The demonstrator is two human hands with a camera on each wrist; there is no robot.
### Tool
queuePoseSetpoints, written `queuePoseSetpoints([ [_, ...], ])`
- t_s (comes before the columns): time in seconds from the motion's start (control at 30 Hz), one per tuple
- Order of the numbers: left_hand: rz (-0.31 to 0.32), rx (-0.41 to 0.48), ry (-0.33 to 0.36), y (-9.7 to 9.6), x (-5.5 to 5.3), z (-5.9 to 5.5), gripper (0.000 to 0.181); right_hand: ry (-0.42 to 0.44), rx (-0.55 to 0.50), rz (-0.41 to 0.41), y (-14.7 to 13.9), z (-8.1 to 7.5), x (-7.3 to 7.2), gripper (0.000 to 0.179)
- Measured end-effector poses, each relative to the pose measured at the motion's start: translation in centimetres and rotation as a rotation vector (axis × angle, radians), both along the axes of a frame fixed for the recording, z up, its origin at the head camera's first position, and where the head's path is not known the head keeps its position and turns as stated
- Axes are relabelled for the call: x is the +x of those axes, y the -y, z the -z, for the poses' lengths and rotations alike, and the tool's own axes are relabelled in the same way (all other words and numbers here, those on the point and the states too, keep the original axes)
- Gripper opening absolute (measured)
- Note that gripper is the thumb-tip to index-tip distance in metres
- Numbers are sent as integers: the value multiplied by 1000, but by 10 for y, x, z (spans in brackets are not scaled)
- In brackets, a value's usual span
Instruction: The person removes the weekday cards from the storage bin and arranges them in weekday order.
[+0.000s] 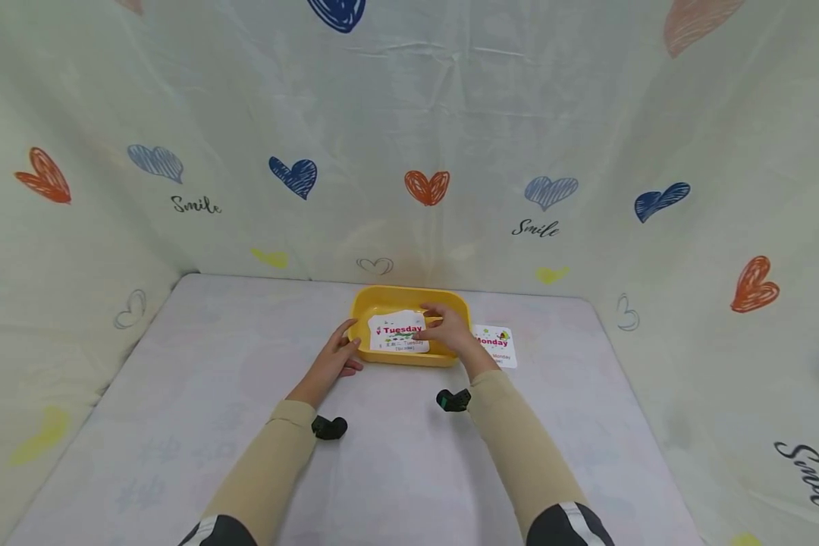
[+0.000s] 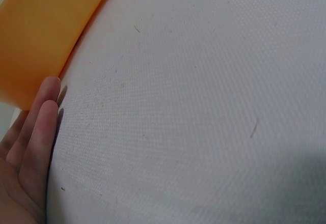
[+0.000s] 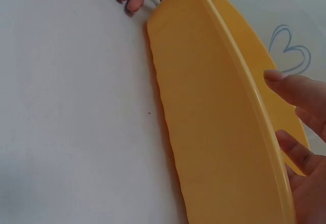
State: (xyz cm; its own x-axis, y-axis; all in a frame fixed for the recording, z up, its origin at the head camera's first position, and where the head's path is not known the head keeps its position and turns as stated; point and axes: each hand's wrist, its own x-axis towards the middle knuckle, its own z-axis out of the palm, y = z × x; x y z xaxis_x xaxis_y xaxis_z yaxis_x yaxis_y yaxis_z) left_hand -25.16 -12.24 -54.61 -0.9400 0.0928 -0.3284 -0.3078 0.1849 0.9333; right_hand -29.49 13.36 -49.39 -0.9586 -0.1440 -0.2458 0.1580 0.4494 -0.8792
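Observation:
A yellow tray [image 1: 409, 293] rests near the back of the table. Inside it lies a white card [image 1: 397, 341] printed "Tuesday". My left hand [image 1: 331, 364] holds the tray's left end, with one digit over the rim and other fingers [image 2: 45, 132] along the outer wall. Over the right part of the tray is my right hand [image 1: 450, 331], its spread fingers near the Tuesday card's right edge and nothing seen between them. In the right wrist view its fingers [image 3: 293, 86] reach past the tray's rim. A "Monday" card [image 1: 498, 349] lies right of the tray, partly covered by my right hand.
A white-covered table [image 1: 382, 455] carries everything. Behind it and at both sides hangs a pale curtain [image 1: 355, 98] with printed hearts. Small dark devices [image 1: 329, 428] sit at both wrists.

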Motion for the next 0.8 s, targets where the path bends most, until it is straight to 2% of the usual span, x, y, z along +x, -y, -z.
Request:
queuePoseSetpoints([
  [0.27, 2, -5, 0, -1, 0, -1, 55, 60, 81, -91, 2, 5, -4, 71],
  [0.4, 0, -8, -1, -2, 1, 0, 55, 91, 129, -102, 1, 10, -7, 75],
  [0.8, 8, -13, -12, -1, 2, 2, 55, 169, 141, -97, 0, 20, -16, 87],
])
